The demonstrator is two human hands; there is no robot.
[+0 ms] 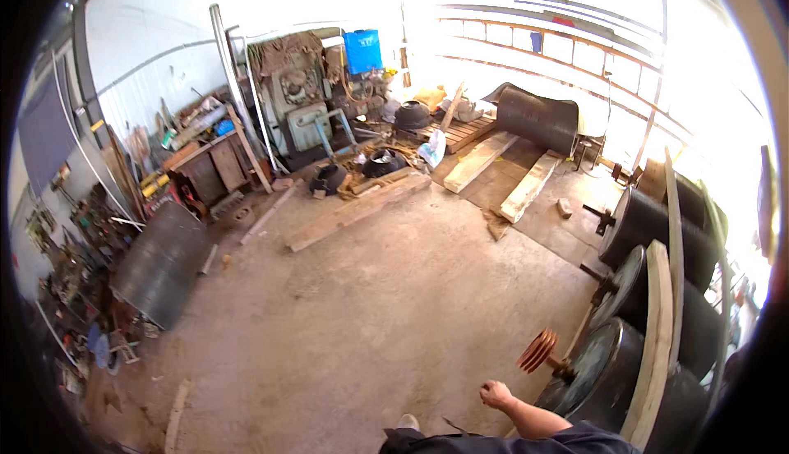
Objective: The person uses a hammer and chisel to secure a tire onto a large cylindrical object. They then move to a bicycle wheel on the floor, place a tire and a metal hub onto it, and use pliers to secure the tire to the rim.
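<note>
My right hand [495, 394] hangs low at the bottom, right of the middle, its forearm coming from a dark sleeve [588, 437]. The fingers are curled in and nothing shows in them. Just beyond it, apart from the hand, a rusty grooved pulley [539, 352] juts out on a shaft from the end of a large black drum [604, 364]. My left hand is out of the picture. One light shoe [408, 422] shows on the concrete floor [353, 331].
Several black drums line the right side, with a long wooden beam [655, 339] across them. Ahead, another black drum [538, 119] rests by two timbers [530, 184]. A thick plank [357, 212] lies mid-floor. At left stand a dark cylinder [164, 265] and cluttered scrap; behind, a green machine [308, 129].
</note>
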